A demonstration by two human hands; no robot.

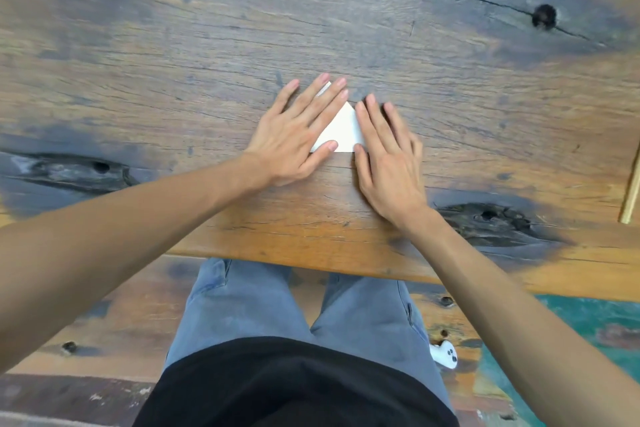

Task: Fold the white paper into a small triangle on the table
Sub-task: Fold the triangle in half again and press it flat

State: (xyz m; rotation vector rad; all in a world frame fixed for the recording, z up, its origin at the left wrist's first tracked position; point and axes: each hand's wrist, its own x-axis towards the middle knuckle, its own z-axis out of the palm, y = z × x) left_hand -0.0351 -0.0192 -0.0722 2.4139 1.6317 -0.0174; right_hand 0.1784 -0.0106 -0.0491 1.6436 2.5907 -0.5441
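Observation:
The white paper (342, 131) lies flat on the wooden table (311, 28) as a small folded triangle, its tip pointing away from me. My left hand (298, 133) rests flat over its left side with fingers spread, thumb along the bottom edge. My right hand (386, 152) lies flat on its right side, fingers extended and slightly blurred. Both palms press down; neither grips the paper. Parts of the paper's left and right edges are hidden under the fingers.
The table has dark knots and cracks, with a hole at the right (544, 15). Its near edge (311, 263) runs just above my lap. A white game controller (445, 355) lies on the bench by my right leg. A thin pale strip (631, 191) stands at the far right.

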